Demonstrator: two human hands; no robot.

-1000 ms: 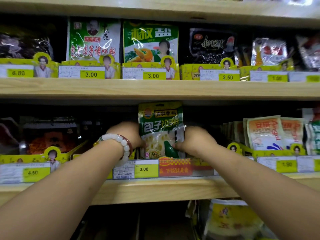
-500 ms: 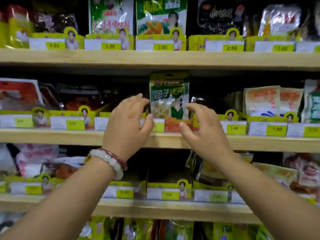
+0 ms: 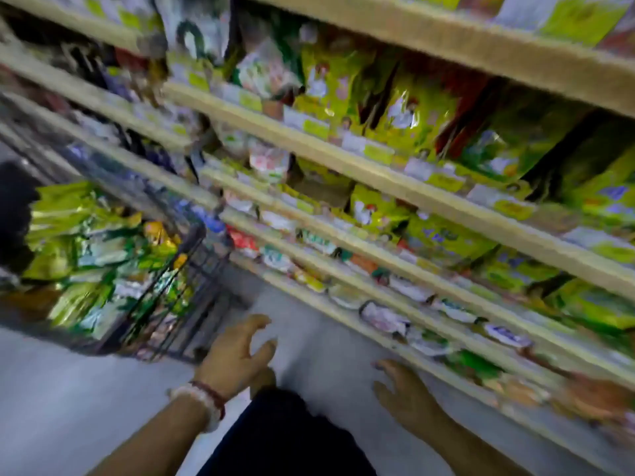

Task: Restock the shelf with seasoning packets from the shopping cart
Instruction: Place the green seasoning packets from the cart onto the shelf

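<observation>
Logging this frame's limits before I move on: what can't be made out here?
- Packet print and price tags on the shelf: motion blur, head view.
- Packets in the shopping cart: blurred; the cart's left side is cut off by the frame edge.
- Left hand and right hand: both empty with fingers spread, outlines soft.

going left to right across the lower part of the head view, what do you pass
cart full of packets → left hand with bracelet → right hand → bottom shelf; both hands empty and open
</observation>
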